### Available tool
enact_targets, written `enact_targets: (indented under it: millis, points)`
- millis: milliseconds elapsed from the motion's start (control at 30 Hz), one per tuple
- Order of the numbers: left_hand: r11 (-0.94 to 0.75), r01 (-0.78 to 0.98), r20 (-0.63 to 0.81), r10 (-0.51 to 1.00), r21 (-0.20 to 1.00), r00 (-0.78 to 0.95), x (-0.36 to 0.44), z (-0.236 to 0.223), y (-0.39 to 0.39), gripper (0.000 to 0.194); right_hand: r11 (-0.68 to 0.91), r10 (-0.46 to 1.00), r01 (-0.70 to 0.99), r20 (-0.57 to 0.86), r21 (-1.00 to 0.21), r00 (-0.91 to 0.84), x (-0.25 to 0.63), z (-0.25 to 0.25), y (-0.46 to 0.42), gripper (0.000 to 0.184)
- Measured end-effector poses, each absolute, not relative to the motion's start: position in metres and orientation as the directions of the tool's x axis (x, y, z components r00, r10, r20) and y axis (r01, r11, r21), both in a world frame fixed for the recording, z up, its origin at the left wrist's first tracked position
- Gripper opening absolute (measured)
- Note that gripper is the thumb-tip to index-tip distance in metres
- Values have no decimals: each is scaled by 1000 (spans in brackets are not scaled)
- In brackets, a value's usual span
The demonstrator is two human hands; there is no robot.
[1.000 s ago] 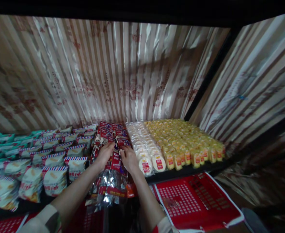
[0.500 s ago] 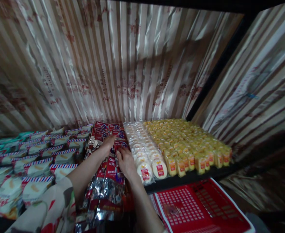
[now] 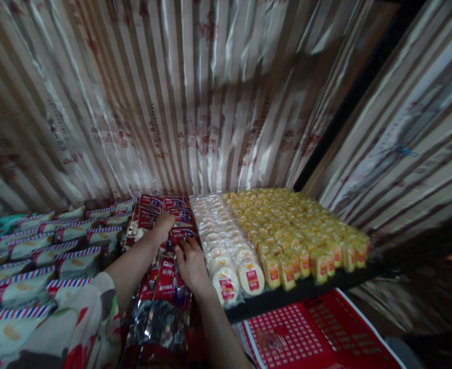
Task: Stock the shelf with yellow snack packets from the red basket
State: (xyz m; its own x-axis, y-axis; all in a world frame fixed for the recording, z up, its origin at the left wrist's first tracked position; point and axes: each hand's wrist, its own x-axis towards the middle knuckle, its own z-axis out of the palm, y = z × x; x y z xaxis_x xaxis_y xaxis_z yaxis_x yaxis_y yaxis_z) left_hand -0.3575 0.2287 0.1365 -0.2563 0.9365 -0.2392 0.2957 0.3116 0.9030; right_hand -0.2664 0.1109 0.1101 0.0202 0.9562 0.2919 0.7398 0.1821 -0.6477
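Two rows of dark red foil snack packets [image 3: 167, 277] with silver lower ends run back along the shelf in front of me. Among the packets at the far part of the left row is my left hand [image 3: 165, 227], its fingers turned away and hidden. My right hand [image 3: 190, 264] lies over the right row. Its fingers are bent and closed on the edge of a red snack packet [image 3: 182, 234] there. Both forearms reach in from below, the left one in a patterned sleeve [image 3: 91, 312].
White bagged snacks [image 3: 78, 264] with striped tops fill the left side. To the right stand clear-wrapped round white cakes [image 3: 226, 284] and many small yellow packs [image 3: 287, 225]. A red printed sheet [image 3: 299, 333] hangs below the shelf edge [image 3: 272, 299]. Striped plastic sheeting [image 3: 172, 102] covers the back.
The view has tilted up and drawn closer, with the goods shifting left and down. My left hand has moved slightly farther back along the packets; my right hand has stayed on the right row.
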Motion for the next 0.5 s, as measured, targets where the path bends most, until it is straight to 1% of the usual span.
enact_targets:
  millis: [133, 300, 500]
  points:
    - [342, 309, -265, 927, 887, -264, -354, 135, 239, 9, 167, 961, 751, 275, -638, 19, -267, 111, 113, 38]
    - [379, 387, -276, 915, 841, -296, -354, 135, 246, 6, 167, 957, 755, 288, -635, 30, -267, 107, 116, 37]
    - [354, 460, -255, 930, 815, -264, -353, 133, 249, 6, 195, 951, 731, 309, -654, 24, -268, 99, 119, 38]
